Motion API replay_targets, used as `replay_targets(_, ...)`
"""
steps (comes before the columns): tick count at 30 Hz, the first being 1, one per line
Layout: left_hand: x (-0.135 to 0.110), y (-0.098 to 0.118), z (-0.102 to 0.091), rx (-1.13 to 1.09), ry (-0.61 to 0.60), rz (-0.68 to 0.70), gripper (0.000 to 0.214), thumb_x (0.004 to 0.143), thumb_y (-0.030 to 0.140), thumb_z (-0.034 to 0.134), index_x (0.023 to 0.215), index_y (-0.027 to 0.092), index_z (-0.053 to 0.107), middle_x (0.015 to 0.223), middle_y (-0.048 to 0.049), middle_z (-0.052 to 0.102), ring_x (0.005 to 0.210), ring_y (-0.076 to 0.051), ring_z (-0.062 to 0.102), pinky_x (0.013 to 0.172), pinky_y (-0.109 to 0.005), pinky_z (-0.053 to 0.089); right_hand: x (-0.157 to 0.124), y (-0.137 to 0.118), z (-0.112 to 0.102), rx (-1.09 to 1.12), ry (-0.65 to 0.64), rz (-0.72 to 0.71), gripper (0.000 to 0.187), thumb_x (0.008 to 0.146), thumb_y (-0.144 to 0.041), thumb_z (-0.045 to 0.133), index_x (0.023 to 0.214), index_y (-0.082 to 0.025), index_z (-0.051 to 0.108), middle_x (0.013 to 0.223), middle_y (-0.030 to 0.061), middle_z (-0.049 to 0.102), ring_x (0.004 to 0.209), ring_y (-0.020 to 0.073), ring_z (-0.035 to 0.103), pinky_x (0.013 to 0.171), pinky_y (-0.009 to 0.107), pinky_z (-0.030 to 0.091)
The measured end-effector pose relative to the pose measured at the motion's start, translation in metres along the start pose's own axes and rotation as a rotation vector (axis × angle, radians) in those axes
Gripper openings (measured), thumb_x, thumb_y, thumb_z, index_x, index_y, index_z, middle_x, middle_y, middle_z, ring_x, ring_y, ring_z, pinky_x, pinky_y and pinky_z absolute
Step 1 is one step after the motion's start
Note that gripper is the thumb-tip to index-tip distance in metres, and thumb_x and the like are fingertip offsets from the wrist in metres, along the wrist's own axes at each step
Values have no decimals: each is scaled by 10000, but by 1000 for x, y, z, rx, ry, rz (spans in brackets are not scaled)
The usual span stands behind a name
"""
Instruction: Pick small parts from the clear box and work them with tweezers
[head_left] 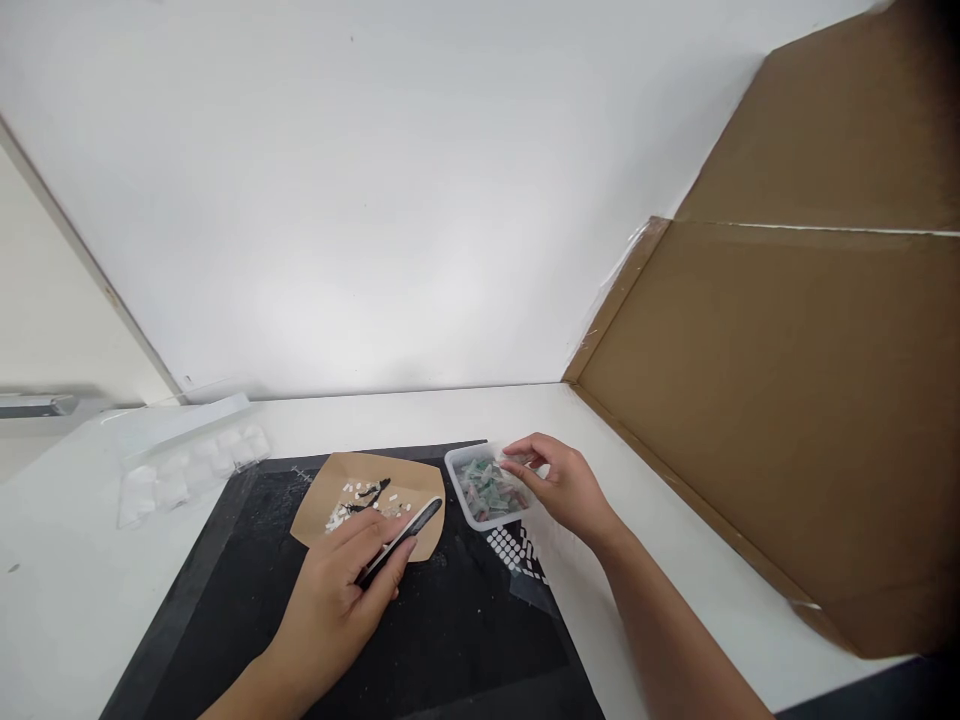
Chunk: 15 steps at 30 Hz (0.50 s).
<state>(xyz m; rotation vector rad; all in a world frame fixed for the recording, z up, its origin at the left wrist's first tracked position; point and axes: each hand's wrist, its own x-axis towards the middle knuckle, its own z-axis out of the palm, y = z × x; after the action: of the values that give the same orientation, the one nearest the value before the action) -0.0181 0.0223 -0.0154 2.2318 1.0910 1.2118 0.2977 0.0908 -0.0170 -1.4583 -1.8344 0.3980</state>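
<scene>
My left hand (349,580) is closed around a slim black object with a pale edge (401,543); its exact kind I cannot make out. Beneath and beyond that hand lies a brown paper sheet (420,480) bearing several small white pieces (349,489) and black strips (375,492). Thumb and fingers of my right hand (559,485) come together over the right rim of a clear plastic tub (456,485). Many small green and pinkish translucent pieces (487,490) fill the tub. Whatever is between my right fingertips is too small to name.
A black mat (450,650) covers part of the white table (585,620). White dots (510,550) lie on the mat below the tub. Clear packets with white contents (195,470) rest at the left. A cardboard panel (765,420) stands on the right, and a white wall (375,200) rises behind.
</scene>
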Motion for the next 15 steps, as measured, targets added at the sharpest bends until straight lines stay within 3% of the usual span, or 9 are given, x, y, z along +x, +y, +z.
replay_targets(9,1,-1,0,-27,13,24,202,1004,173,611,1163,237,718,769,12,650,622,-114,632,628,-222,493,-2,-2,2,55,49,110,367,872,-607,723,995,-264,759,912,43,780,774,222,688,616,308,497)
replay_targets(15,3,-1,0,-1,13,40,209,1005,176,613,1179,228,717,790,-5,662,700,-142,667,665,-235,507,-1,-4,4,43,78,109,337,901,-587,694,969,-267,776,948,38,797,785,225,708,623,310,502)
